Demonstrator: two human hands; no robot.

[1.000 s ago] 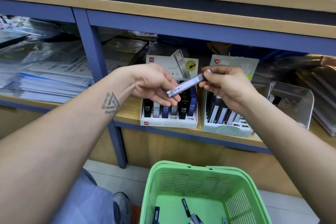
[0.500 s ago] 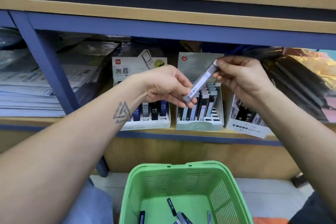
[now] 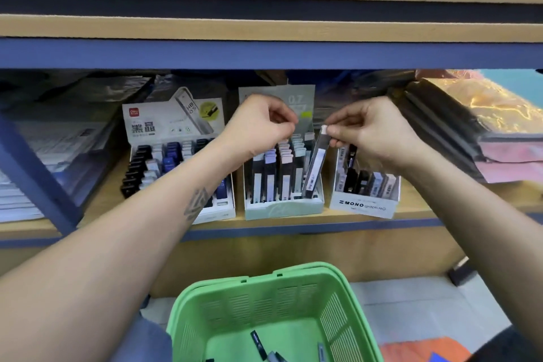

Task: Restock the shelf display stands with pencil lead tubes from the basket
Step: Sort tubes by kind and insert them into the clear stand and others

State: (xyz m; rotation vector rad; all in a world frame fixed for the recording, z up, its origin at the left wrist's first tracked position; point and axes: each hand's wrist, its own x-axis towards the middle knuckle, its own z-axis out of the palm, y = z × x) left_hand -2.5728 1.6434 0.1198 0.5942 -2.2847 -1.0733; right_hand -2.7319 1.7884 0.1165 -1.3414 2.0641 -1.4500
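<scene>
- The pencil lead tube [image 3: 315, 162] being shelved stands nearly upright, its lower end down in the right-hand column of the middle stand [image 3: 283, 209], its white cap end tipped toward the right.
- The right hand [image 3: 373, 134] pinches that cap end between thumb and fingertips, the rest of the fingers curled in.
- The left hand [image 3: 258, 126] hovers just beside it, over the back rows of the same stand; its fingers are curled in and I see nothing in them.
- Three display stands sit side by side along the front edge of the shelf [image 3: 293, 228]: the left stand [image 3: 214, 209] with "HB 0.5" on its card, the pale green middle one, and the MONO stand [image 3: 364, 206] on the right.
- All three look fairly well stocked, though the left stand's front row shows open slots; exact tube counts are too crowded to make out.
- The green basket [image 3: 273, 311] sits below the shelf's front edge, on the floor as far as I can tell. About four leftover tubes [image 3: 258, 341] show on its bottom, and its near part is cut off from view.
- My guess: this tube is nearly seated and the job is past halfway, with the basket's last few left to place.
</scene>
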